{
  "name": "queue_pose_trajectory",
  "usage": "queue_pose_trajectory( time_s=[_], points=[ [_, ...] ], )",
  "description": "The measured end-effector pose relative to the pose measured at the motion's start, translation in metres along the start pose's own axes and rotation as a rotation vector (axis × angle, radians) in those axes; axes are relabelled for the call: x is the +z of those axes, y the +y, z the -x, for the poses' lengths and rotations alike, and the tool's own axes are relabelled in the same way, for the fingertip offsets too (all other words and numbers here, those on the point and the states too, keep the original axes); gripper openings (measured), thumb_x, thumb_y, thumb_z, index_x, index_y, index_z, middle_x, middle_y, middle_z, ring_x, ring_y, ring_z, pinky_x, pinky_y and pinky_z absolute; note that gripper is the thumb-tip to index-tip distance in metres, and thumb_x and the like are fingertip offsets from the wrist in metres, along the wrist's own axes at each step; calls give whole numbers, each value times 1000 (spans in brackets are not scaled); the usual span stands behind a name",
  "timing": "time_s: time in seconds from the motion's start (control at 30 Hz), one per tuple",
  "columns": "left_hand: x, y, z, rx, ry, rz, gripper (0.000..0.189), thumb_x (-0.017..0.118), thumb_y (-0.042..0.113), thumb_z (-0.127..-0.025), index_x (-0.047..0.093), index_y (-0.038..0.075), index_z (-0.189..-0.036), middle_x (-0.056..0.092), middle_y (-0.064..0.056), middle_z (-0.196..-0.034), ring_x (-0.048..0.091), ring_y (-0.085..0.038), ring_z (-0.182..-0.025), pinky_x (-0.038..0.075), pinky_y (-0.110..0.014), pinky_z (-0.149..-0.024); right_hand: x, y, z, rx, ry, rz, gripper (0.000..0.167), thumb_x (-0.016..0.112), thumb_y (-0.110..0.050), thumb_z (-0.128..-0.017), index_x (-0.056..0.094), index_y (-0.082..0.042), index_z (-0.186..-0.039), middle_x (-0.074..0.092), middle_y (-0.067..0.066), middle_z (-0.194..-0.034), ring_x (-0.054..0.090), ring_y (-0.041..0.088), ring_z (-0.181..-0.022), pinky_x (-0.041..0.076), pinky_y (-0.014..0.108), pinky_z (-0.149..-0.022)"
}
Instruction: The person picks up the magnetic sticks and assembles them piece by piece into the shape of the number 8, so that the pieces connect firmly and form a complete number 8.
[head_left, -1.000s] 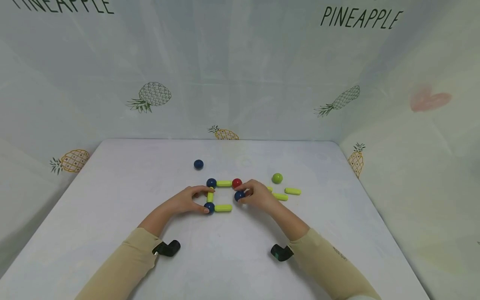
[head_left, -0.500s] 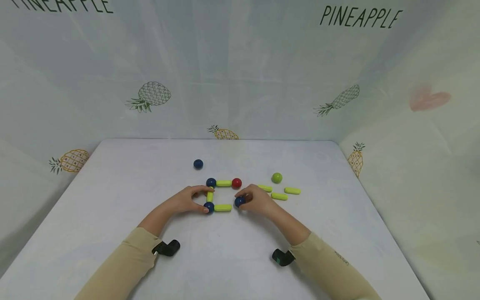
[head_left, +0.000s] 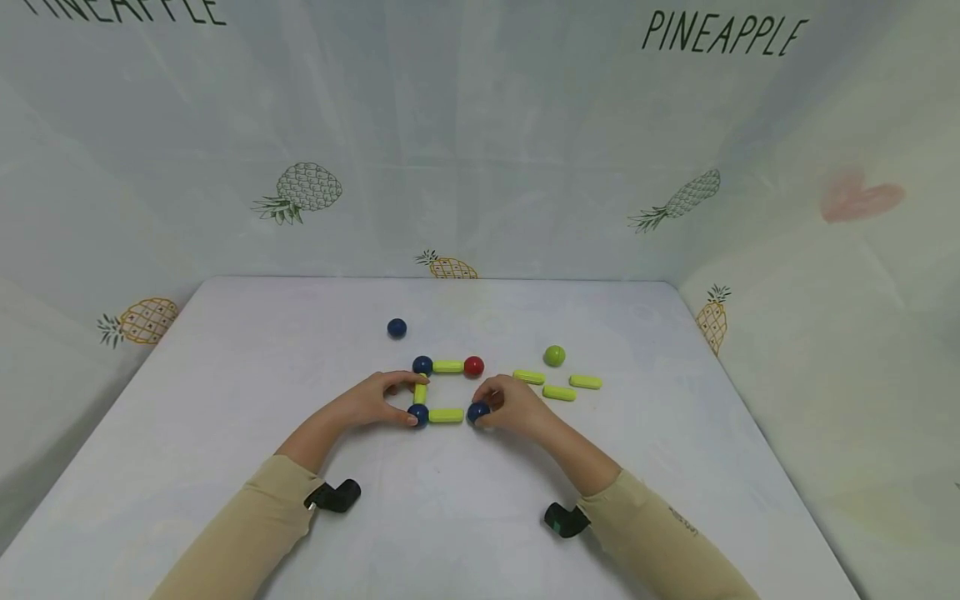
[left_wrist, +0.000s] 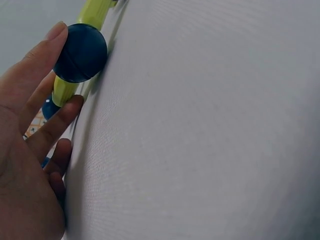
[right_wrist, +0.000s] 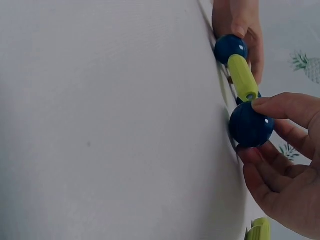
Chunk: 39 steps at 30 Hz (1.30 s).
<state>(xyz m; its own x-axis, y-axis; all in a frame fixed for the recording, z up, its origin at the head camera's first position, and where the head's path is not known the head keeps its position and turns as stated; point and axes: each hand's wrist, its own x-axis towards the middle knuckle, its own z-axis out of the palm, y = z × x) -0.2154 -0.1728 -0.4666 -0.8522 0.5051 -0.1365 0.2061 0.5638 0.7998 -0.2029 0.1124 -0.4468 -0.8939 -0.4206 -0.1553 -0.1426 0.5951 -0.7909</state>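
My left hand (head_left: 384, 400) holds the left side of a flat figure of balls and yellow-green rods, its thumb on the lower-left blue ball (left_wrist: 80, 53) and a finger by the upper end of the side rod (head_left: 421, 394). Another blue ball (head_left: 423, 365) and a top rod (head_left: 447, 367) lead to a red ball (head_left: 473, 367). From the lower-left ball a bottom rod (head_left: 446, 416) points right. My right hand (head_left: 513, 406) pinches a blue ball (right_wrist: 251, 125) between thumb and fingers, close to that rod's free end; a small gap shows in the head view.
Right of the hands lie three loose yellow-green rods (head_left: 558, 393) and a green ball (head_left: 554, 356). Another loose blue ball (head_left: 397, 328) sits behind the figure. The white table (head_left: 450, 533) meets a pineapple-printed cloth (head_left: 480, 208) at the back.
My right hand has brought its blue ball toward me, from below the red ball to beside the bottom rod's end. The left hand and the figure stay in place.
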Motion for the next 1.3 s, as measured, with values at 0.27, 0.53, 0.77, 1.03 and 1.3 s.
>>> queue_pose_trajectory(
  time_s=[0.27, 0.53, 0.77, 1.03, 1.3],
  points=[
    [0, 2, -1, -14, 3, 1, 63, 85, 24, -77, 59, 15, -134, 55, -7, -123, 46, -32, -120, 33, -53, -106, 2, 0, 0, -4, -2, 3, 24, 82, -7, -78, 68, -12, -96, 60, -1, -92, 56, 17, -85, 50, 30, -76],
    [1, 2, -1, -16, 6, 1, 63, 85, 25, -77, 59, 16, -134, 55, -7, -123, 46, -33, -119, 33, -53, -105, 2, 0, 1, -1, -6, 0, 23, 81, -8, -79, 68, -12, -97, 60, -1, -91, 55, 17, -86, 49, 31, -77],
    [2, 2, -1, -15, 8, -3, 64, 85, 24, -76, 59, 15, -133, 55, -6, -121, 46, -32, -116, 34, -53, -103, 0, 2, 1, -14, -19, -19, 23, 80, -8, -80, 68, -10, -99, 60, 0, -92, 55, 18, -87, 49, 31, -77],
    [2, 2, -2, 3, 8, -7, 64, 86, 24, -76, 59, 14, -133, 56, -6, -120, 47, -30, -116, 35, -51, -103, -13, 2, 9, 19, 34, -1, 26, 82, -10, -78, 70, -14, -101, 62, -2, -98, 58, 17, -94, 50, 33, -82],
    [1, 0, 0, 3, 14, -8, 63, 86, 24, -76, 59, 14, -133, 56, -6, -121, 47, -30, -116, 34, -52, -104, -27, 6, 14, 51, 84, 55, 30, 82, -9, -78, 70, -12, -105, 63, -1, -102, 57, 18, -97, 50, 35, -85]
  ],
)
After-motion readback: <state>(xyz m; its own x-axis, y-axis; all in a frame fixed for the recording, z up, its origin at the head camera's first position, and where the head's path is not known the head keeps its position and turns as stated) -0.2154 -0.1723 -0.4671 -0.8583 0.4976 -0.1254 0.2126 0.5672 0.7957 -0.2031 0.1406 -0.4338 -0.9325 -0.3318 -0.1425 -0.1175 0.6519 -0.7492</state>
